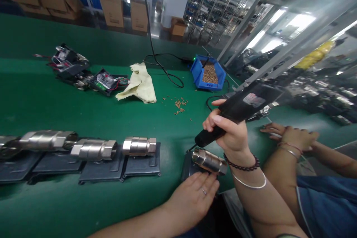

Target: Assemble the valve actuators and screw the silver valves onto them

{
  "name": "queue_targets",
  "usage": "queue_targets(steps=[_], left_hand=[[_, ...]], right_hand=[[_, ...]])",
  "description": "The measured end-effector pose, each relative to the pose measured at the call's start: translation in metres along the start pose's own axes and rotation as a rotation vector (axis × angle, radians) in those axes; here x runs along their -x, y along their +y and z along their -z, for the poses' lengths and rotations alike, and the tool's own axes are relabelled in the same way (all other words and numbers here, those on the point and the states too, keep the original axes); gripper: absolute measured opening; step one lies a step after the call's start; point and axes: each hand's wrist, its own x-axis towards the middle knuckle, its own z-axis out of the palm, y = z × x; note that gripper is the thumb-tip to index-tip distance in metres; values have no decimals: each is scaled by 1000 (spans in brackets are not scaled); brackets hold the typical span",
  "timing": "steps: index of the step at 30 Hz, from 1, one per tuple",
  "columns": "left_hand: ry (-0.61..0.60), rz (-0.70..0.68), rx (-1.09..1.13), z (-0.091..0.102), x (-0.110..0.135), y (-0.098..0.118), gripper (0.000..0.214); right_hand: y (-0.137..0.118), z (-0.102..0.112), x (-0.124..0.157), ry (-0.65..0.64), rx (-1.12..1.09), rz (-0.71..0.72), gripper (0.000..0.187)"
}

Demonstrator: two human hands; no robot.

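Note:
In my right hand (pixel 232 132) is a black electric screwdriver (pixel 245 98), tilted, its fingers wrapped round the grip. The tool's thin bit (pixel 192 148) points down at the corner of a dark grey housing plate (pixel 187 166). On that plate lies a shiny metal pipe fitting (pixel 209 160) with hexagonal ends. My left hand (pixel 195 195) rests over the near side of this part, fingers stretched out and lying flat against it; the thumb is hidden. Farther left, several similar fittings (pixel 139 145) lie on dark plates (pixel 143 167) in a row.
Loose small screws (pixel 180 105) are scattered beyond the work. A blue bin (pixel 208 86) holds many more. A pale cloth (pixel 142 85) and opened electronic units (pixel 69 63) lie at the back left. Another person's hands (pixel 292 137) rest at the right. A black cable (pixel 150 37) hangs onto the table.

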Motion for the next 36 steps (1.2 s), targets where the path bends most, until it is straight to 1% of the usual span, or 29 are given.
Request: queue_targets(steps=[3, 6, 10, 14, 16, 19, 21, 24, 26, 28, 29, 31, 34, 36], left_hand=[[-15, -3, -5, -1, 0, 1, 31], [-31, -6, -5, -1, 0, 1, 31], [-81, -12, 4, 0, -1, 1, 33], [-62, 12, 9, 0, -2, 1, 32], [-81, 7, -2, -1, -1, 1, 33], [-103, 5, -30, -5, 0, 2, 34], [-78, 10, -50, -10, 2, 2, 34], [-28, 10, -80, -16, 4, 1, 34], [6, 9, -96, -17, 5, 1, 34], [22, -4, -100, -17, 5, 0, 35], [31, -12, -101, -16, 5, -1, 36], [13, -39, -114, -15, 4, -3, 37], [-5, -56, -168, -15, 3, -7, 38], [13, -50, -209, -16, 3, -11, 39]], right_hand=[[0, 0, 0, -11, 5, 11, 30], [3, 0, -2, -26, 10, -12, 30], [9, 0, -4, -39, 2, -48, 23], [12, 0, -7, -110, -51, -75, 22], [12, 1, -8, -148, -77, -80, 24], [15, 2, -9, -182, -111, -97, 35], [16, 3, -7, -183, -126, -101, 33], [16, 7, -6, -173, -125, -91, 24], [15, 11, -9, -165, -107, -85, 26], [14, 17, -20, -116, -88, -52, 30], [16, 21, -27, -64, -80, -15, 31], [22, 30, -44, 91, -62, 96, 30], [42, 41, -66, 319, -13, 253, 28], [58, 45, -73, 398, 26, 298, 28]])
